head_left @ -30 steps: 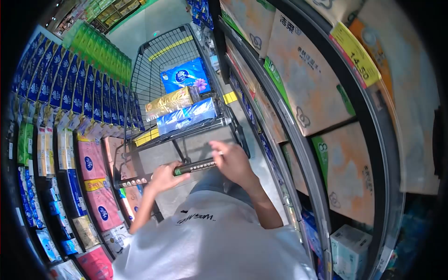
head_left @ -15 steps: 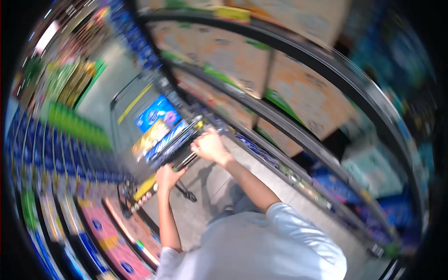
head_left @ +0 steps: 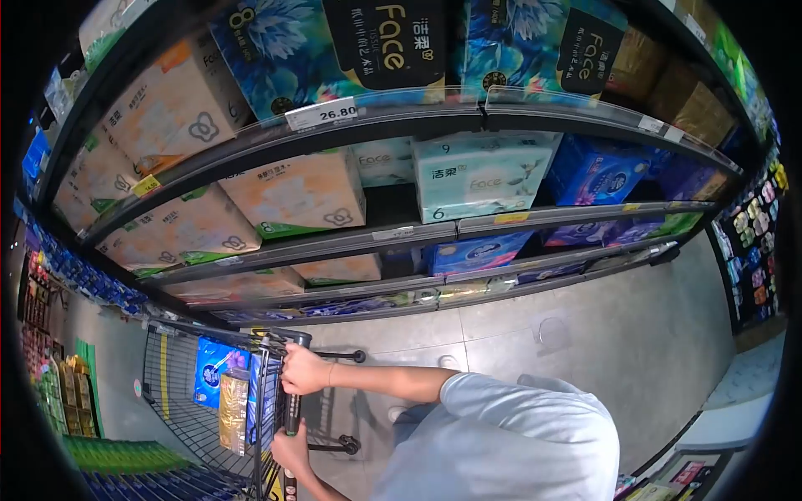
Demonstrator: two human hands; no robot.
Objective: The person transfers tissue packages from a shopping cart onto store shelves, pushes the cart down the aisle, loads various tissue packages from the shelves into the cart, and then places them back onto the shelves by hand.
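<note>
Both of my hands are on the dark handle (head_left: 293, 411) of a wire shopping cart (head_left: 159, 401) at the lower left. My right hand (head_left: 305, 369) is closed round the handle's upper end, and my left hand (head_left: 291, 451) grips it lower down. Inside the cart lie a blue tissue pack (head_left: 210, 367), a gold pack (head_left: 233, 413) and another blue pack (head_left: 253, 392) beside it, close to the handle.
A long curved shelf (head_left: 334, 238) holds peach tissue packs (head_left: 292, 196), a mint pack (head_left: 484, 175) and blue packs (head_left: 597, 171). Grey tiled floor (head_left: 518, 342) runs below it. Small goods hang on a rack (head_left: 754, 242) at the far right.
The view has swung right, so the shelf now spans the top and the cart is at the lower left. My right hand, loose over the handle earlier, is now closed on it.
</note>
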